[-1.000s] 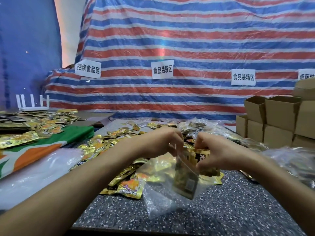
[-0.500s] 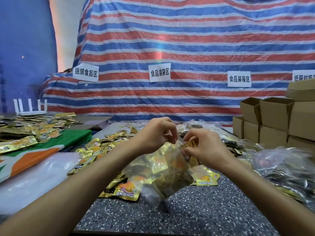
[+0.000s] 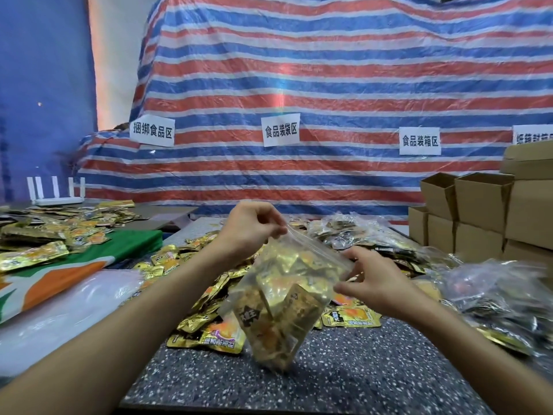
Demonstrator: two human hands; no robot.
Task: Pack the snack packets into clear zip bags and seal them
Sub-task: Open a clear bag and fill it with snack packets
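A clear zip bag (image 3: 281, 298) filled with gold snack packets hangs tilted above the speckled table (image 3: 329, 381). My left hand (image 3: 251, 229) pinches the upper left end of its zip strip. My right hand (image 3: 374, 280) pinches the zip strip at its lower right end. Loose gold snack packets (image 3: 209, 336) lie heaped on the table behind and under the bag.
Filled clear bags (image 3: 493, 292) pile up at the right. Open cardboard boxes (image 3: 478, 211) stand stacked at the far right. A green and orange cloth (image 3: 59, 271) with more packets lies at the left, beside a stack of empty clear bags (image 3: 68, 307). A striped tarp hangs behind.
The bag has been lifted and tilted. My hands, close together at the bag's mouth before, have moved apart along the zip strip, the right one sliding down to the right end.
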